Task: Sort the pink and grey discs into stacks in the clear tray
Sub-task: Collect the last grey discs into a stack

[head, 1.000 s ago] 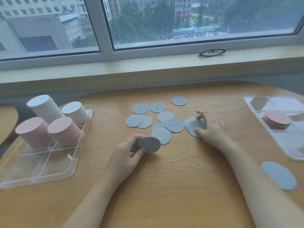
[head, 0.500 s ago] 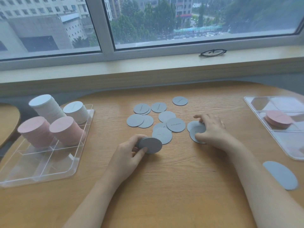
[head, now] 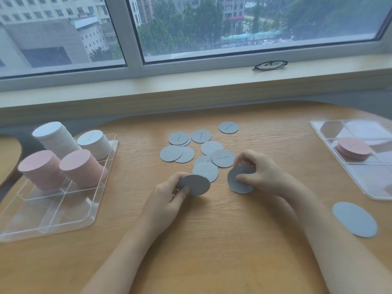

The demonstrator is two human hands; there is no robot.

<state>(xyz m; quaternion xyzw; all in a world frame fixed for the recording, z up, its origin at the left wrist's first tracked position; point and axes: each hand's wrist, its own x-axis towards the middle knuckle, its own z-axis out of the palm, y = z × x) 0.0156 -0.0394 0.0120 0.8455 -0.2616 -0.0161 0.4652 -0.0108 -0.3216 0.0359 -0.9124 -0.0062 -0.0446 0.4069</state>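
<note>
Near the middle of the frame, on the wooden table (head: 212, 240), my left hand (head: 167, 200) pinches a small stack of grey discs (head: 194, 185) between thumb and curled fingers, holding it just above the tabletop. Just to its right, my right hand (head: 262, 174) grips a second grey disc or two (head: 238, 180) tilted up on edge, thumb on the near face and fingers curled over the top rim. Behind both hands, toward the centre of the frame, loose grey discs (head: 201, 149) lie scattered flat on the table, several overlapping, some with small dark writing on them. One more grey disc (head: 354, 219) lies alone at the lower right, well apart from the rest. At the left edge sits the clear tray (head: 70, 221) with dividers; its far compartments hold two pink stacks (head: 61, 168) in front and two pale grey-white stacks (head: 72, 141) behind them, all leaning, while the near compartments show only clear plastic. At the right edge a second clear tray (head: 360, 187) holds a short pink stack (head: 353, 147) in one of its compartments. On the window sill at the upper right lie dark-framed glasses (head: 269, 65).
</note>
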